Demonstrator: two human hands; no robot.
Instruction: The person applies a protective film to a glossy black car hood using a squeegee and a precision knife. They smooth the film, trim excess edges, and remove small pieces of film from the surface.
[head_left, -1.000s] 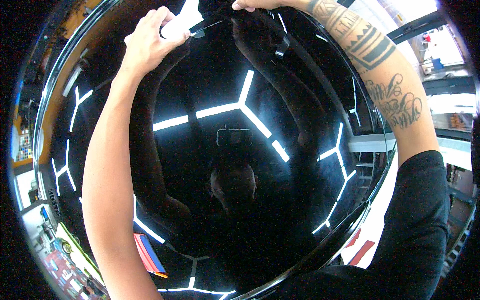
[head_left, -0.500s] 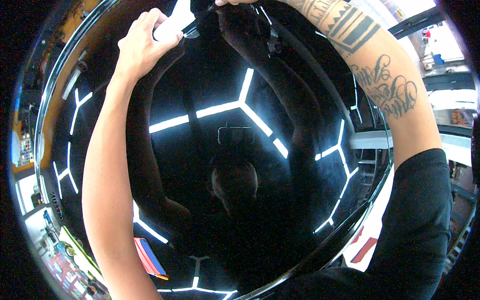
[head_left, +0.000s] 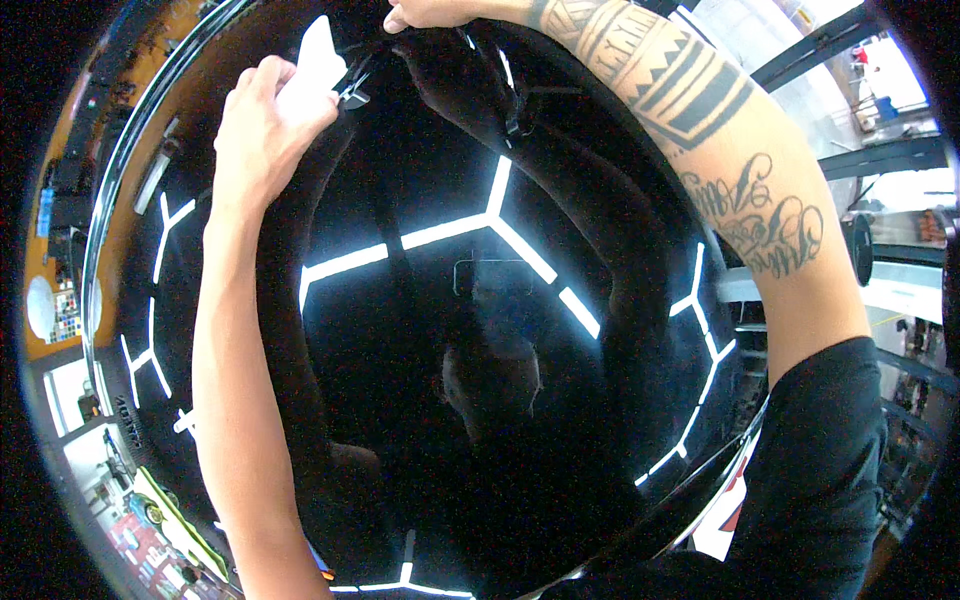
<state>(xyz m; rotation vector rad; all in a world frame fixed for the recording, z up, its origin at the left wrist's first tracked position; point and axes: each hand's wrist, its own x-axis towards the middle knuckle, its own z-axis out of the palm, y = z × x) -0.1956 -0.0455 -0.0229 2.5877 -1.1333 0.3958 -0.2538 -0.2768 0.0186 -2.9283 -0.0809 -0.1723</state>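
Below me spreads a glossy black, curved car panel (head_left: 420, 400) that mirrors the ceiling lights, my head and both arms. My left hand (head_left: 262, 135), at the upper left, is closed around a white, pointed piece that looks like a folded cloth (head_left: 315, 70). This piece stands up between thumb and fingers, close over the panel. My right hand (head_left: 435, 12) reaches over the panel's far part, cut by the picture's top edge. Its fingers are curled together near the dark surface; what they hold, if anything, is hidden.
Bright trim (head_left: 108, 200) runs along the panel's left edge. A white sheet with red marks (head_left: 720, 525) shows by the lower right edge. At the lower left stands a yellow-green board with a car picture (head_left: 175, 520). Shelving (head_left: 900, 390) lies beyond my right arm.
My left hand with the white cloth has shifted left and slightly down in view. My right hand has moved left and shows more. The reflections have shifted as the view moved.
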